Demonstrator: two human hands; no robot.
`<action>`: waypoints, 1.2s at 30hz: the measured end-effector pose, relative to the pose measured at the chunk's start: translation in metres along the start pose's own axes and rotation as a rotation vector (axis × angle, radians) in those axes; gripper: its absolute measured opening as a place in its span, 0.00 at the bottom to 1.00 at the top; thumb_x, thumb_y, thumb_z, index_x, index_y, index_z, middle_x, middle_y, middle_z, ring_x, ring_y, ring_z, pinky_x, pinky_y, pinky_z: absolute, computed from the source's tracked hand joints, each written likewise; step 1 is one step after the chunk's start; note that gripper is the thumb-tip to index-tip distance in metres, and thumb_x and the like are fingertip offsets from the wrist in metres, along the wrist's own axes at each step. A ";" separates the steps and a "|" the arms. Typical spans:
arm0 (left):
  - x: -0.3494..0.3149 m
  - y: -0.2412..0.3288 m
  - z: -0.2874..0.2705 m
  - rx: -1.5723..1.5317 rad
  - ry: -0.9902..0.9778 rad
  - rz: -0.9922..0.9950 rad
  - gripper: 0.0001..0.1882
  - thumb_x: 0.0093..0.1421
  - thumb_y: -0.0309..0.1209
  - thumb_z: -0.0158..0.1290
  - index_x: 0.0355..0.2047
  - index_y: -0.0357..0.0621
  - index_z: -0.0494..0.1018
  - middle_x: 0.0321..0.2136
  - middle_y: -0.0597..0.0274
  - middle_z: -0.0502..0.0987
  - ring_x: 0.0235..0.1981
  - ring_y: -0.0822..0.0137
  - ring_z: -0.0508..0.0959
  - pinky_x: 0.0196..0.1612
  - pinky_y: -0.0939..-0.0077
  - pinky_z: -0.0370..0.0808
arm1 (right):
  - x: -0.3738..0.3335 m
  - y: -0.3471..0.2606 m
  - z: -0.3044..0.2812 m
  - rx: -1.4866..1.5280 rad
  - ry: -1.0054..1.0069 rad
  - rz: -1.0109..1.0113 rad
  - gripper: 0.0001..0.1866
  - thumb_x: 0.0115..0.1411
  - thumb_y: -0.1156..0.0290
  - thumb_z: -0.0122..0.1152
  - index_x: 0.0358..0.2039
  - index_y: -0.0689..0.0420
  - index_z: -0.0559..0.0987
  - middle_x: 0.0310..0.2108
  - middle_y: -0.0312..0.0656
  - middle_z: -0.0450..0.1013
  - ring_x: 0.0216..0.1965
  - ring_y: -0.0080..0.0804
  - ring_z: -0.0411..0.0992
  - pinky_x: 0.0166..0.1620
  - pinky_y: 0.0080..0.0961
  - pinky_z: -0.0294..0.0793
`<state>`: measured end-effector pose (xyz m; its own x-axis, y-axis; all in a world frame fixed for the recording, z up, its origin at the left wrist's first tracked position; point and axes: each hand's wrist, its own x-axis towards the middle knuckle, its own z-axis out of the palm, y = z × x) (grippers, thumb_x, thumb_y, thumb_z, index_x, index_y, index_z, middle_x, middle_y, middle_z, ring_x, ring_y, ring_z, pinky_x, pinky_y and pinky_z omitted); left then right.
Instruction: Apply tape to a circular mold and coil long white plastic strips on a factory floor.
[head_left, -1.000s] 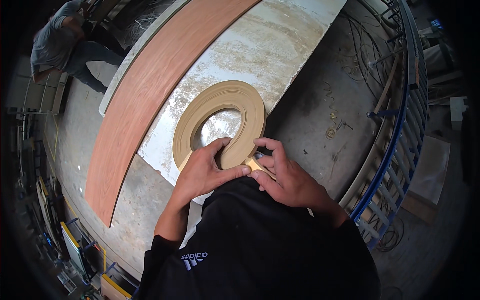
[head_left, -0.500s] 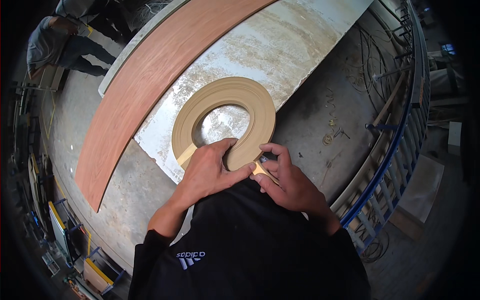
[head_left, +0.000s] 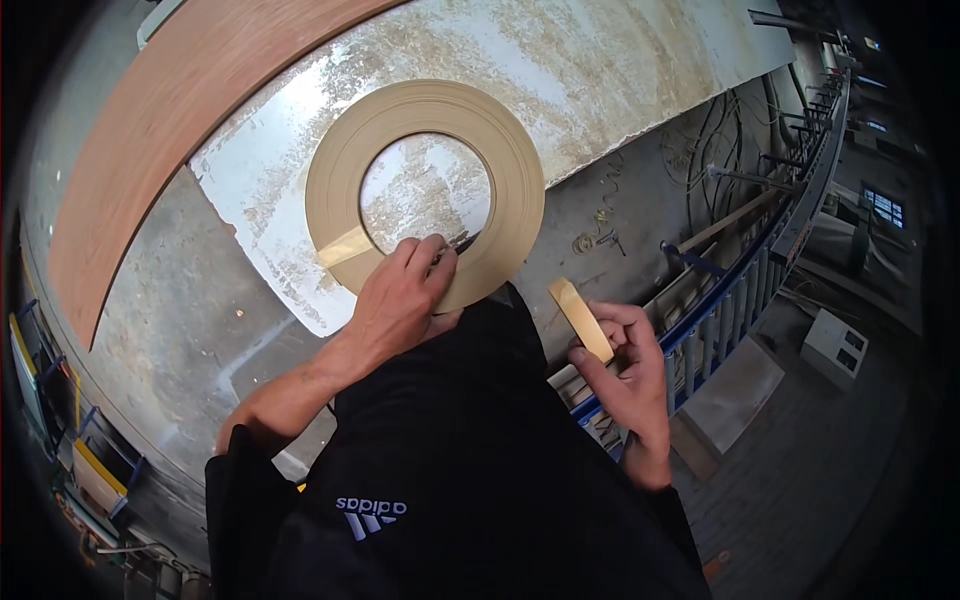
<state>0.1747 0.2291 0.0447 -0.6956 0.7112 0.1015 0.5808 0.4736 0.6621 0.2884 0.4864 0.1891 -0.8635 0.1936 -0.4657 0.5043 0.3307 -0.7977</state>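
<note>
A large coil of tan edge banding (head_left: 425,100) lies flat at the near end of a worn white board, partly over its edge. A strip of shiny yellowish tape (head_left: 345,248) crosses the coil's left side. My left hand (head_left: 400,300) grips the coil's near part, fingers hooked over the inner rim and thumb by the outer edge. To the right and apart from the coil, my right hand (head_left: 625,365) pinches a roll of yellowish tape (head_left: 581,320), seen nearly edge-on, between thumb and fingers.
A curved reddish wood panel (head_left: 170,120) lies along the left of the white board (head_left: 600,90). Beyond the board's right edge are loose cables on the floor and a blue-framed roller conveyor (head_left: 735,310). A white box (head_left: 835,348) stands farther right.
My right hand has moved right, away from the coil, with the tape roll. My left hand has shifted its hold on the coil's near side. The view has turned and shifted.
</note>
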 end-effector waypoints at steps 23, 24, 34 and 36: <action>-0.004 0.042 -0.002 -1.083 0.017 -0.697 0.06 0.64 0.24 0.66 0.40 0.38 0.81 0.37 0.61 0.82 0.31 0.73 0.77 0.35 0.78 0.74 | 0.045 -0.031 0.045 -0.336 -0.272 -0.138 0.28 0.58 0.76 0.77 0.58 0.60 0.76 0.45 0.53 0.84 0.46 0.52 0.85 0.47 0.37 0.84; -0.006 0.042 0.001 -1.041 0.067 -0.678 0.07 0.62 0.24 0.67 0.39 0.37 0.81 0.38 0.57 0.82 0.30 0.68 0.80 0.34 0.76 0.76 | 0.047 -0.043 0.047 -0.341 -0.291 0.021 0.28 0.59 0.74 0.76 0.59 0.60 0.76 0.43 0.53 0.84 0.44 0.52 0.85 0.45 0.37 0.85; -0.031 0.020 -0.014 -0.520 0.361 -0.250 0.05 0.60 0.24 0.69 0.32 0.42 0.82 0.35 0.58 0.83 0.31 0.70 0.81 0.35 0.76 0.76 | 0.067 -0.030 0.052 -0.253 -0.394 0.408 0.14 0.71 0.70 0.64 0.54 0.59 0.84 0.31 0.44 0.85 0.29 0.30 0.85 0.35 0.26 0.82; -0.068 0.036 -0.024 -1.117 -0.032 -1.072 0.06 0.62 0.27 0.70 0.32 0.40 0.83 0.35 0.61 0.84 0.32 0.75 0.79 0.36 0.80 0.74 | 0.075 -0.030 0.045 -0.262 -0.302 0.388 0.09 0.73 0.72 0.62 0.47 0.63 0.85 0.24 0.38 0.82 0.23 0.17 0.79 0.26 0.15 0.76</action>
<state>0.2330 0.1851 0.0798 -0.5477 0.3215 -0.7724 -0.7772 0.1463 0.6120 0.2084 0.4496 0.1603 -0.5571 0.0859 -0.8260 0.7350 0.5141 -0.4422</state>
